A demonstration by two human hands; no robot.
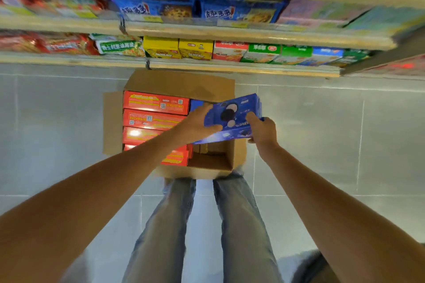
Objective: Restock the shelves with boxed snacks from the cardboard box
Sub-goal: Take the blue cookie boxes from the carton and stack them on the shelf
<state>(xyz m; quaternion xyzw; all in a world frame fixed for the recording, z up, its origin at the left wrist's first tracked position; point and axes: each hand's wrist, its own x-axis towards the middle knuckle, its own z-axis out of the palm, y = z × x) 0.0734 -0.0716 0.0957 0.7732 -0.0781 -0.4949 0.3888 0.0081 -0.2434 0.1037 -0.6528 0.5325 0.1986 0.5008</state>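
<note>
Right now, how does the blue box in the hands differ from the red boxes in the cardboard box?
The blue box shows dark round cookies; the red boxes carry yellow print. The left hand and right hand hold the blue box tilted above the cardboard box; the red boxes lie packed in a row inside it. Both are flat rectangular packs.

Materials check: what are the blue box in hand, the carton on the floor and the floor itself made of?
The blue box: probably printed paperboard, glossy, with crisp folded edges and a sheen.
The carton: brown cardboard, matte, with raw unprinted flaps.
The floor: looks like glazed grey tile, with grout lines and light reflections.
</note>
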